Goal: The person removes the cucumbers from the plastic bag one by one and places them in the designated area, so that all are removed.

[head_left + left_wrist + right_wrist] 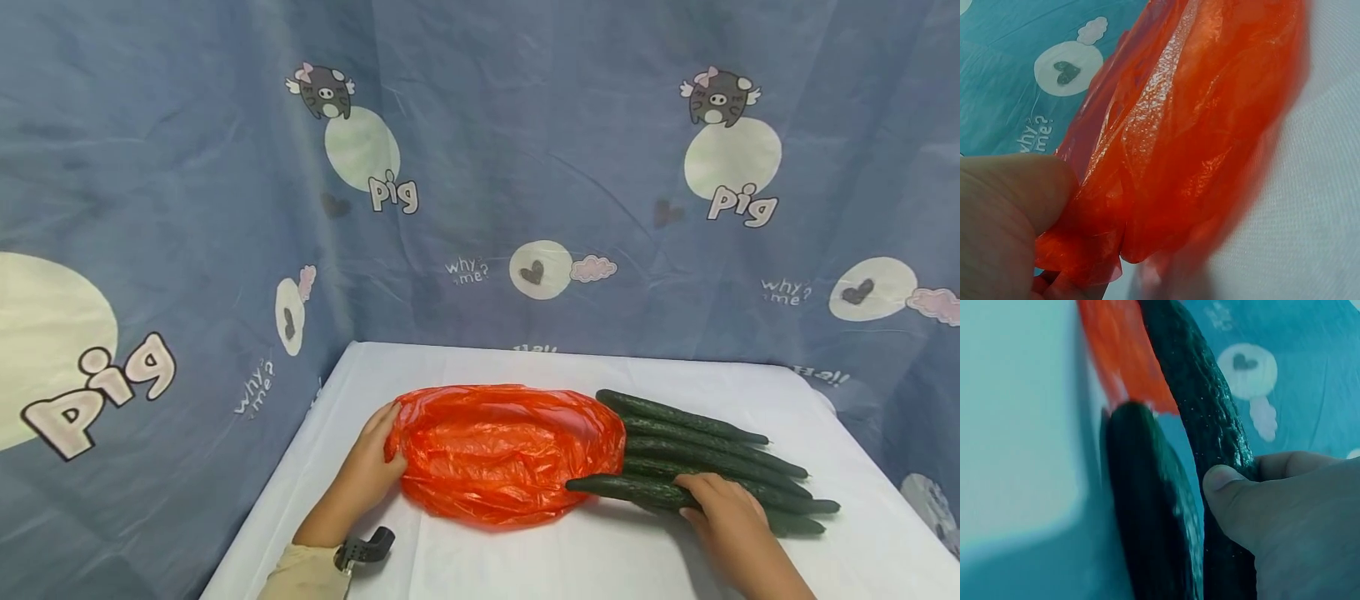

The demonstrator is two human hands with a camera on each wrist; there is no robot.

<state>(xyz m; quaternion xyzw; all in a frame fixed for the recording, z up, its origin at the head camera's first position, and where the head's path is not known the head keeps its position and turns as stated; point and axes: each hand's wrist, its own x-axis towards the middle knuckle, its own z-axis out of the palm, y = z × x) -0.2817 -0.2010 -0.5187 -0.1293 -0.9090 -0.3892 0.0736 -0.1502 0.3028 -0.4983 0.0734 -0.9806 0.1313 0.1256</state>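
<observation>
An orange-red plastic bag [510, 454] lies spread on the white table, its mouth held wide. At its left side my left hand [369, 467] pinches the edge; in the left wrist view the thumb [1041, 194] presses on the crumpled film. My right hand [727, 517] grips a dark green cucumber [633, 490] between thumb and fingers, and its left end overlaps the bag's right edge. Several other cucumbers [697, 454] lie side by side to the right of the bag. Beneath the held one, another cucumber [1147, 506] shows in the right wrist view.
A white cloth [450, 567] covers the table. Behind and to the left hangs a blue curtain [480, 167] printed with pigs and words. A dark strap [367, 547] sits at the left wrist. Some clear plastic [930, 508] shows at the far right.
</observation>
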